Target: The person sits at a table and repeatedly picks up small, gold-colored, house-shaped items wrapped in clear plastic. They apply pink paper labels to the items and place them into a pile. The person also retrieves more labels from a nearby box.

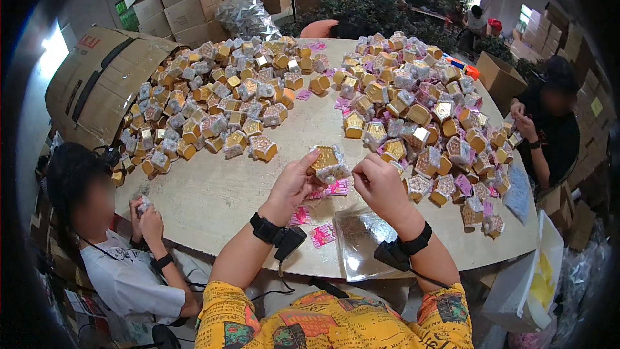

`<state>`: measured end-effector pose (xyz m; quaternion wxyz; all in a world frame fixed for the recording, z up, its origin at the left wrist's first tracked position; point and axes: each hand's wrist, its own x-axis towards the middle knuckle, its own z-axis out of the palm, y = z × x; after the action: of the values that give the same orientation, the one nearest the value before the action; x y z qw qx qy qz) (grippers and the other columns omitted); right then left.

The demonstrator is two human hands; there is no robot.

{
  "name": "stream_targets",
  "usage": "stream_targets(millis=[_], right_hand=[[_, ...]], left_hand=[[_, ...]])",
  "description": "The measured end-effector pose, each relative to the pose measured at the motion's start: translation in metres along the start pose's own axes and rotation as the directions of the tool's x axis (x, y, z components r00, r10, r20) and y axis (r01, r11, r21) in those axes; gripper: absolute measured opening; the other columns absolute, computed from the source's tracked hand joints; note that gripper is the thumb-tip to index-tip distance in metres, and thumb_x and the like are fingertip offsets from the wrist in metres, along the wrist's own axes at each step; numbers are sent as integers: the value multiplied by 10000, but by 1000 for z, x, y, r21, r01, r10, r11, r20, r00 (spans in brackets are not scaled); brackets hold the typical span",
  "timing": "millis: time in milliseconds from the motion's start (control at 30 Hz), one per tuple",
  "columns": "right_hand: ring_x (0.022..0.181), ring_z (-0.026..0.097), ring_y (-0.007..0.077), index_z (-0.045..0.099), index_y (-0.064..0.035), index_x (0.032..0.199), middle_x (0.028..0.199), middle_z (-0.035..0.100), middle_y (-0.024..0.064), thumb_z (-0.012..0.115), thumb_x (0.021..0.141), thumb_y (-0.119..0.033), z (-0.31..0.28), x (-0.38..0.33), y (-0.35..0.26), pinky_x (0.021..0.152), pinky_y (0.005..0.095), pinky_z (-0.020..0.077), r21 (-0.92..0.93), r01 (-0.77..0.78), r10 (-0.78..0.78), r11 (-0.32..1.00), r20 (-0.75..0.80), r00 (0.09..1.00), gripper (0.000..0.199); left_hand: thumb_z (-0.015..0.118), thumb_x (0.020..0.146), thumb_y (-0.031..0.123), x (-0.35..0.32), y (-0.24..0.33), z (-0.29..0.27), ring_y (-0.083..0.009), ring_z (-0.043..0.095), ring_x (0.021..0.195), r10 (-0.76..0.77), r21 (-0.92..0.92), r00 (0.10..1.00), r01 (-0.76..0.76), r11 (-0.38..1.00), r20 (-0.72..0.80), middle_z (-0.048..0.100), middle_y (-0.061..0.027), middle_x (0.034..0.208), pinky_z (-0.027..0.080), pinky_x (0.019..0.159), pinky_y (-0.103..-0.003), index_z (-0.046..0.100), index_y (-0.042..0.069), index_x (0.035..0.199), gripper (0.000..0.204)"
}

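The small box between the left hand and the right hand is gold with a white, lace-like patterned wrap, as are the boxes in the left heap and the right heap, some showing plain orange-gold sides. The round surface is pale beige, scattered with bright pink printed cards and a clear glossy bag. Both wrists wear black bands, the sleeves are yellow with multicoloured prints, and the cardboard cartons behind are brown.

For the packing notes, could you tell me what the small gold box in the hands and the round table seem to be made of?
Small gold box: probably glossy foil-faced card under clear film, as it glints and crinkles. Round table: likely wood or board with a pale matt, scuffed top.
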<state>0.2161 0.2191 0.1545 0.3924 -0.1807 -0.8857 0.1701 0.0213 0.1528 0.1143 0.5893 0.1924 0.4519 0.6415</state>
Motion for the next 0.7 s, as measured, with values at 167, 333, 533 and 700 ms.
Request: stream_targets(millis=[167, 333, 533, 700], right_hand=[[628, 581, 310, 565, -16, 774, 719, 538, 127, 656, 734, 11, 2, -1, 1, 558, 387, 469, -116, 84, -88, 990, -27, 996, 103], [651, 580, 324, 557, -24, 766, 726, 539, 128, 655, 722, 16, 5, -3, -2, 569, 400, 472, -166, 80, -84, 983, -15, 996, 114], [612, 591, 230, 621, -4, 811, 719, 576, 85, 670, 781, -10, 2, -2, 1, 543, 321, 469, 38, 8, -8, 999, -4, 1000, 58], [590, 612, 91, 654, 15, 834, 720, 654, 49, 687, 829, -24, -8, -6, 12, 549, 220, 500, 651, -518, 356, 555, 376, 855, 52]], left_hand=[[595, 930, 324, -4, 2, 3, -152, 641, 607, 51, 61, 998, -49, 997, -28, 666, -96, 812, 544, 523, -261, 620, -15, 1003, 347], [605, 925, 316, -4, 1, 5, -145, 635, 566, 93, 88, 995, -90, 992, -33, 662, -89, 768, 535, 483, -258, 618, -8, 970, 327], [614, 918, 321, -8, 2, 5, -152, 625, 568, 78, 73, 996, -76, 994, -36, 651, -104, 775, 530, 473, -262, 614, -7, 978, 334], [604, 920, 336, -9, -3, -2, -152, 624, 595, -7, 30, 1000, 7, 1000, 4, 645, -111, 792, 530, 492, -257, 614, -11, 999, 356]])
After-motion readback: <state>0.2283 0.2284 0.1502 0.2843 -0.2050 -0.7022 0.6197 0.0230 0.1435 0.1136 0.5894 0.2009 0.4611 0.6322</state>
